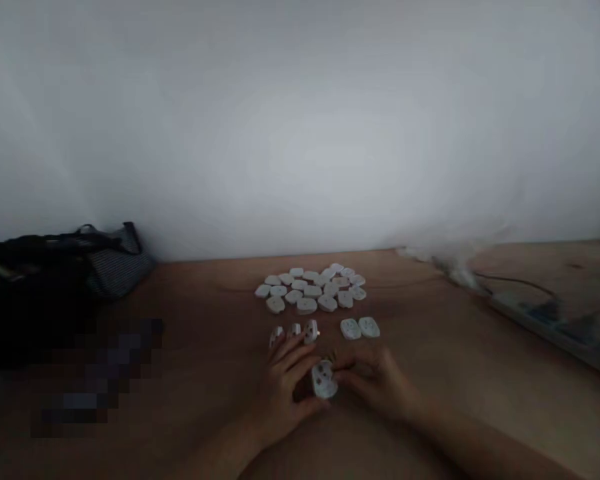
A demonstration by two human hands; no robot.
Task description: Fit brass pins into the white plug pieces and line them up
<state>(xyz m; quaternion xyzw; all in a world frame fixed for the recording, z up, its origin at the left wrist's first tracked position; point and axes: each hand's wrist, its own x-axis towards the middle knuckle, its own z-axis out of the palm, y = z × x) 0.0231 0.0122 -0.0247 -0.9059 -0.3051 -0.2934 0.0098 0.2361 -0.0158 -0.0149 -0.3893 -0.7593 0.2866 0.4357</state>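
Observation:
A white plastic plug housing [324,381] with dark holes is gripped at its left side by my left hand [287,383], thumb below and fingers above. My right hand [375,380] pinches at its right edge; a small brass-coloured bit [334,356] shows by the fingertips, too blurred to make out. Just beyond my left fingers stand three similar white pieces, the rightmost piece [311,331] with a brassy spot on its side. Two flat white pieces, one a rounded piece [351,329], lie side by side beyond my right hand.
Several white plug pieces [307,291] lie grouped farther back on the brown table [205,373]. A dark bag [115,260] is at left, near a pixelated object [115,367]. At right are a power strip [545,327], cables and clear plastic [445,257]. A white wall [300,133] rises behind.

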